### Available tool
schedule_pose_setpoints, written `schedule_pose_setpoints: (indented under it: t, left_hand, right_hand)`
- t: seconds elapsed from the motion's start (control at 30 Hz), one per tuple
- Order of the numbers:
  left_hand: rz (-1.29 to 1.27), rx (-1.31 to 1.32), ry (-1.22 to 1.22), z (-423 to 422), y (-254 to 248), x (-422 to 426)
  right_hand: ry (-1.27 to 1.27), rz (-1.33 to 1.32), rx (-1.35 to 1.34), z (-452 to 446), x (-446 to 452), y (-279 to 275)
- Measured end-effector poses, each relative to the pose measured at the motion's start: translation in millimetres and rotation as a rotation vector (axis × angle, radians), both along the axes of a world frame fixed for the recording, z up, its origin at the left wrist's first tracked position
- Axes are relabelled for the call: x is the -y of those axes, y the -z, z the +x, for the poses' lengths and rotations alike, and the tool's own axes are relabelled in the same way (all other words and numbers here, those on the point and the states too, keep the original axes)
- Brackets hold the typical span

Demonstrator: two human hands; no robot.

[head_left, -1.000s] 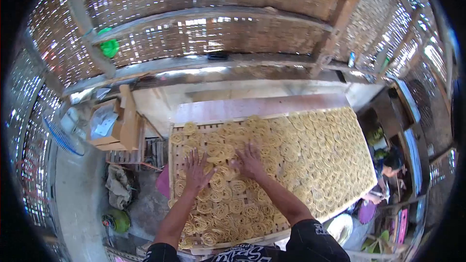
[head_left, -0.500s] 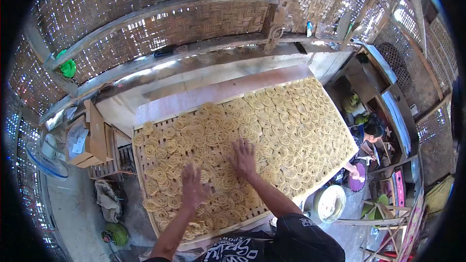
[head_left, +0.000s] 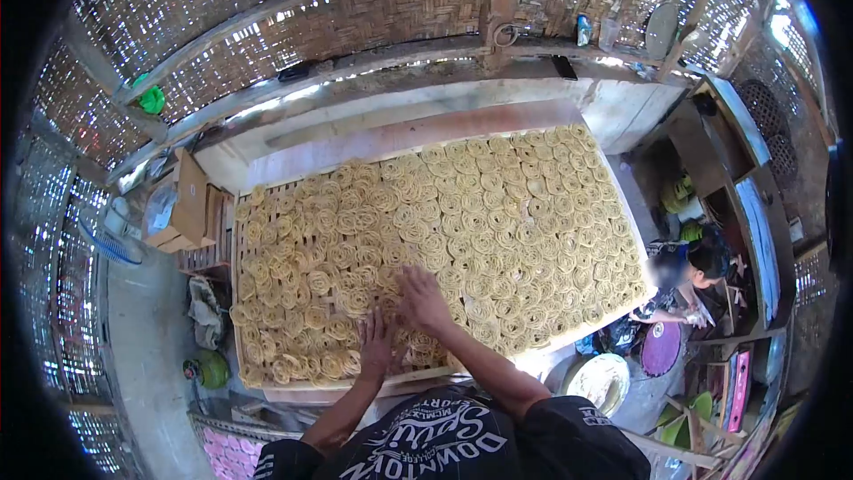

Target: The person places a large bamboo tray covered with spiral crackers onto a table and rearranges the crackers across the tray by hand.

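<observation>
Both left hand [head_left: 376,348] and right hand [head_left: 425,300] lie over noodle coils [head_left: 414,229], near side, fingers apart, clamping nothing visible; uneven sideways pressure could deform coils.

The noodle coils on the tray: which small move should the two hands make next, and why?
Probably the right hand and left hand should gently spread the noodle coils near them: there, some overlap while the tray shows through gaps, whereas coils further right lie more evenly.

From afar I see a blk short-slv tee [head_left: 426,449] w/ wht lettering [head_left: 449,431] incl. "DOWNTOWN" on chest, wht print [head_left: 593,415] on R slv [head_left: 569,444], L hand [head_left: 377,351] & R hand [head_left: 424,300] bare.
</observation>
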State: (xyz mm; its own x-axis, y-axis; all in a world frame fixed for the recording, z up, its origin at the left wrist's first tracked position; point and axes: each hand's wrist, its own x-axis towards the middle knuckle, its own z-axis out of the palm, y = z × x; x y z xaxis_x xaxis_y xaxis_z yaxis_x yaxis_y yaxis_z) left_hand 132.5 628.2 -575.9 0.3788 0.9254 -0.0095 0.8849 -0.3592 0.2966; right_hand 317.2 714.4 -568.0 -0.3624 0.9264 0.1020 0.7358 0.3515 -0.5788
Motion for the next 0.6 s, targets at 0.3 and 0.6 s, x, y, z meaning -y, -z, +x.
schedule_pose_setpoints:
  t: [0.3,0.6]
  left_hand:
    - [0.106,0.137,-0.032,15.0,-17.8,-16.5]
    - [0.115,0.238,0.306,151.1,-11.1,-25.6]
  right_hand:
    - [0.694,0.085,0.283,171.9,91.9,-19.6]
    - [0.973,0.015,0.1,157.4,80.6,-15.7]
